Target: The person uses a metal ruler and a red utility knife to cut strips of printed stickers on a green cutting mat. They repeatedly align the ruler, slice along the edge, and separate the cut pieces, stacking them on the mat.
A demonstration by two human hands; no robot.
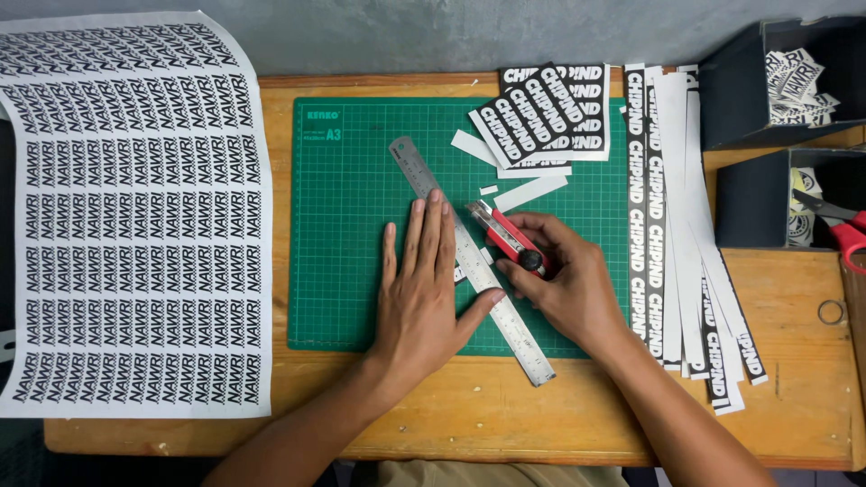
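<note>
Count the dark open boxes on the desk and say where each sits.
2. One dark box is at the top right corner, holding cut label pieces. The second dark box sits just below it at the right edge, with red-handled scissors lying across it. More could lie outside the frame.

1. Single head-worn view, looking almost straight down on the light wooden tabletop (794,397).
2. Wearer sits at the near edge; both forearms enter from the bottom of frame.
3. Close range: the green gridded cutting mat (352,225) sits centre frame.
4. Far table edge and a strip of grey floor (451,36) run along the top.
</note>
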